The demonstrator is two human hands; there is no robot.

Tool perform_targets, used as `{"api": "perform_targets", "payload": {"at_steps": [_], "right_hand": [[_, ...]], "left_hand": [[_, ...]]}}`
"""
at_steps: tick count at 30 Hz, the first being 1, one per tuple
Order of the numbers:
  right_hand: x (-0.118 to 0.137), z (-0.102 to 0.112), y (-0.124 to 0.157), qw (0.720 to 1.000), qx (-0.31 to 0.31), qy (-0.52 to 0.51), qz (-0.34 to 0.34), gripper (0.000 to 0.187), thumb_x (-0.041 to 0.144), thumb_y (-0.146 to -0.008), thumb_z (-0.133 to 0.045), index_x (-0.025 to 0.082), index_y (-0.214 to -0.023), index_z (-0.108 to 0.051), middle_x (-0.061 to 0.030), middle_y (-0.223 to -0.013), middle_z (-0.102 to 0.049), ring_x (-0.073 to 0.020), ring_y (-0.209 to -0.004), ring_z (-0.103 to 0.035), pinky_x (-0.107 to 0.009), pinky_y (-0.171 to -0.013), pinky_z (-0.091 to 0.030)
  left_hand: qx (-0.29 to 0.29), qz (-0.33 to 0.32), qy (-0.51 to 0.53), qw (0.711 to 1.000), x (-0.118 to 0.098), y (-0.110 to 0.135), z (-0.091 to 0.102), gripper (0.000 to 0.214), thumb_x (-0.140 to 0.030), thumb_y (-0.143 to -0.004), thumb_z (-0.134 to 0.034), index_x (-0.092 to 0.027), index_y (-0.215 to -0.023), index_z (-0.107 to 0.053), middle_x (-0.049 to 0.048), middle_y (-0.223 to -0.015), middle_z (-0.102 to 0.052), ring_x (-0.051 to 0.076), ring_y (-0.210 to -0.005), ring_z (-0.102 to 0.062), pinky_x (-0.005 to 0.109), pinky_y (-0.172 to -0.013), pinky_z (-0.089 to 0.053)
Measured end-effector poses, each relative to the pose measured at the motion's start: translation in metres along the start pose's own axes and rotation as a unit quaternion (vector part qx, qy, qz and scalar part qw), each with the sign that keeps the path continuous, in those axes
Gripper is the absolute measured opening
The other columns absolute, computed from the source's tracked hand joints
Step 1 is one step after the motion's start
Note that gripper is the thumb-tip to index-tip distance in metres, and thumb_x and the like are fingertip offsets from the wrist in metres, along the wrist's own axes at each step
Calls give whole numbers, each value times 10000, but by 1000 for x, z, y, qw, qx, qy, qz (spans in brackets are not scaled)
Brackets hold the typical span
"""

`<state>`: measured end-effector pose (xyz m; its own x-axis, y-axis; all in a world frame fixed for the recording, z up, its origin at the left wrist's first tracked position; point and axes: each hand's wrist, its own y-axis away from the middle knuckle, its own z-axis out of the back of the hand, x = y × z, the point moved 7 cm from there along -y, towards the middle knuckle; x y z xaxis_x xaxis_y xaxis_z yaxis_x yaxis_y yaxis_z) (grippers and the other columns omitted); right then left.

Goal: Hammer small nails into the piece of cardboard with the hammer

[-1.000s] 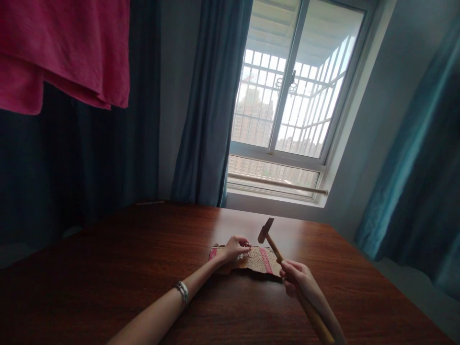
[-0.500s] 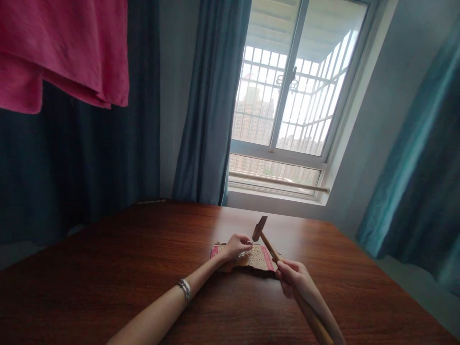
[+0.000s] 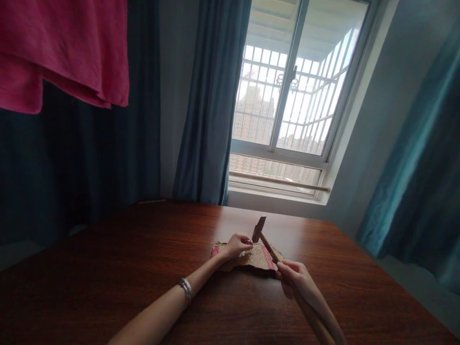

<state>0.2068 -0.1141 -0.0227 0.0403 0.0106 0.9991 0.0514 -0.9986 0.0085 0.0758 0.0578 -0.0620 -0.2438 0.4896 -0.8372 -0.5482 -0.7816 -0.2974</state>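
Observation:
A small tan board with pink stripes and many tiny dots lies on the dark wooden table. My left hand rests on the board with its fingers pinched together on something too small to name. My right hand is wrapped round the wooden handle of a hammer. The hammer's dark metal head hangs just above the board, right beside my left fingertips. A bracelet sits on my left wrist.
A barred window lies beyond the table's far edge, flanked by blue curtains. A pink cloth hangs at the upper left. The floor drops away past the table's right edge.
The hammer head has swung left and down, from above the board's right part to just beside my left fingertips. My left hand has stayed on the board.

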Motion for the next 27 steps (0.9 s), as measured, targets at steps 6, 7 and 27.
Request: {"api": "perform_targets", "payload": {"at_steps": [6, 7, 27], "right_hand": [[0, 0, 0, 1000, 8, -11, -5, 348, 474, -696, -602, 141, -645, -515, 48, -516, -471, -46, -285, -380, -182, -277, -267], [0, 0, 0, 1000, 7, -14, -3, 345, 472, -698, -602, 141, -649, -516, 45, -528, -477, -46, -288, -381, -183, -277, -273], [-1, 3, -1, 1000, -15, -24, -2, 369, 499, -662, -616, 147, -647, -508, 43, -555, -477, -37, -300, -365, -187, -286, -244]], "left_hand": [[2, 8, 11, 1000, 1, 1, 1, 266, -322, -622, -652, -82, -726, -702, 34, -626, -635, 126, -594, -531, 200, -537, -350], [3, 10, 18, 1000, 2, 1, 1, 272, -321, -620, -652, -81, -737, -703, 37, -635, -640, 128, -596, -534, 201, -538, -354], [12, 21, 31, 999, 7, -1, 1, 304, -338, -598, -660, -74, -743, -706, 57, -665, -662, 147, -625, -567, 211, -559, -382]]}}
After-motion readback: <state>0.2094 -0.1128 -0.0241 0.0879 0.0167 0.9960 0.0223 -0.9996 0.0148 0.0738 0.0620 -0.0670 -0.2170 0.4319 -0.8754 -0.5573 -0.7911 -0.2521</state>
